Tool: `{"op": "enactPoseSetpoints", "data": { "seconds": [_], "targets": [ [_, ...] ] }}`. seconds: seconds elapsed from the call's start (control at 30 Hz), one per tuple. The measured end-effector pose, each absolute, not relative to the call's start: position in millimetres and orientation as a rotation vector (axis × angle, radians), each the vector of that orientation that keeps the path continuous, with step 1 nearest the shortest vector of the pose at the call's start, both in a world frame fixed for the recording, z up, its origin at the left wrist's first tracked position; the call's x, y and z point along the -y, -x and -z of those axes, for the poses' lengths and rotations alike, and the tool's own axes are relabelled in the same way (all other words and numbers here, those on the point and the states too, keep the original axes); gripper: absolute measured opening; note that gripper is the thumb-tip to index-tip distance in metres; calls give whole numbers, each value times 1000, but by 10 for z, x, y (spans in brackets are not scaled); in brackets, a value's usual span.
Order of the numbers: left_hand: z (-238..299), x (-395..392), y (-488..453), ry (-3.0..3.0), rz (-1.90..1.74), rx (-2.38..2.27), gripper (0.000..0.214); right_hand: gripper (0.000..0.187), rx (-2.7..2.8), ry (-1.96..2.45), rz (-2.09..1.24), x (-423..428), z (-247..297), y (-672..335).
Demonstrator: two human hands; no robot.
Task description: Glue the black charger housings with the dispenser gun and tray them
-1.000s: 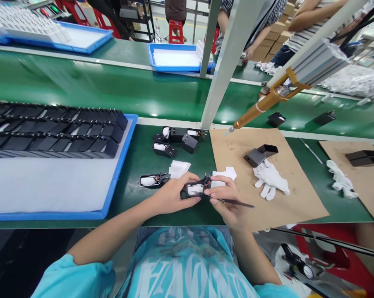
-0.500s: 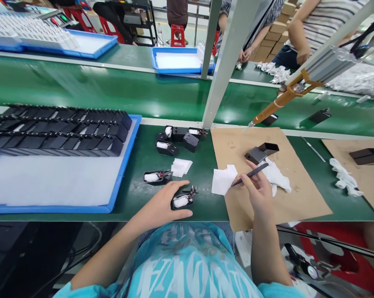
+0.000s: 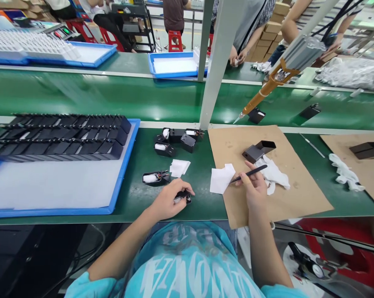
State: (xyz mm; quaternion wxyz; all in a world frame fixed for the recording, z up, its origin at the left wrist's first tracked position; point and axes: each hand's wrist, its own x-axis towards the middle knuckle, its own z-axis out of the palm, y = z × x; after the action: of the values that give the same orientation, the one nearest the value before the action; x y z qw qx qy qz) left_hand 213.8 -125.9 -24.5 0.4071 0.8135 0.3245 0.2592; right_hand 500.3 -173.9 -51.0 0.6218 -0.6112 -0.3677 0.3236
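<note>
A white post (image 3: 216, 74) stands at the back edge of the green desk (image 3: 202, 211). On both sides of the post there runs a long, shiny green surface (image 3: 90, 97), with a second desk (image 3: 129, 66) beyond it. Left of the post, farther back, are a red stool (image 3: 175, 38), a black rack (image 3: 150, 27) and pale floor (image 3: 161, 34). Right of the post, cardboard boxes (image 3: 264, 42) are piled.

A black case (image 3: 187, 199) lies mostly hidden — a slim black tool (image 3: 257, 169) slants down to white paper (image 3: 219, 180).

Green bench (image 3: 205, 203) under blue tray (image 3: 120, 182), brown paper (image 3: 286, 207), white slips (image 3: 179, 167), black casings (image 3: 188, 142).
</note>
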Motion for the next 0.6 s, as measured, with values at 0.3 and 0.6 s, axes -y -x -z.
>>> {"op": "enactPoseSetpoints", "data": {
  "seconds": [0.3, 0.6],
  "targets": [
    [-22, 1330, -1973, -2452, -299, -758, 60, 43, 820, 1386, -753, 1756, 499, -4975],
    [205, 1538, -2117, -2390, -767, -952, 28, 43, 835, 1414, -738, 1772, 479, -4957]
  ]
}}
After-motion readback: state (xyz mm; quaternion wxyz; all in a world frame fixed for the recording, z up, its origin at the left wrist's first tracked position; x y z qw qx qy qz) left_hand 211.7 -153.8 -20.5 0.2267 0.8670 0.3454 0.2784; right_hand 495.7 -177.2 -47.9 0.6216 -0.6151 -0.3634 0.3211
